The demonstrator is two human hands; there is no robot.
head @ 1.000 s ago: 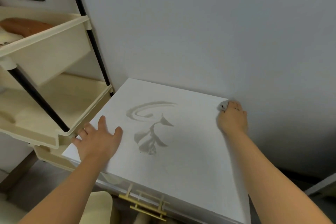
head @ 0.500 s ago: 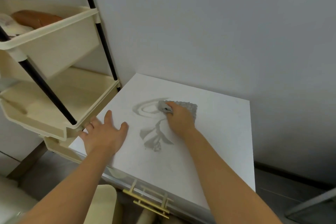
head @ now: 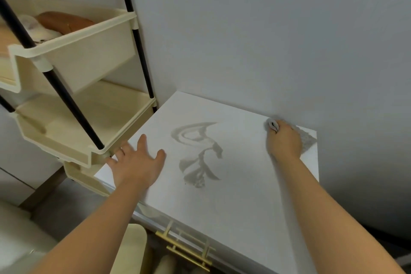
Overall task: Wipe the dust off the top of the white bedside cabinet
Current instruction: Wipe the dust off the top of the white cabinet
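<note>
The white bedside cabinet (head: 240, 196) stands against the wall, its square top facing me. Grey dust smears (head: 198, 151) curl across the middle of the top. My right hand (head: 283, 141) presses a grey cloth (head: 305, 139) onto the far right corner, close to the wall; a bunched end of the cloth shows above the knuckles. My left hand (head: 136, 162) lies flat on the left part of the top, fingers spread, holding nothing.
A cream tiered trolley (head: 73, 104) with black poles stands right against the cabinet's left edge; its top bin holds a brown object (head: 64, 21). The gold drawer handle (head: 184, 249) shows at the cabinet front. A grey wall (head: 266, 40) rises directly behind.
My right hand slid the cloth from the dust smears in the middle back to the far right corner. My left hand stayed flat in place.
</note>
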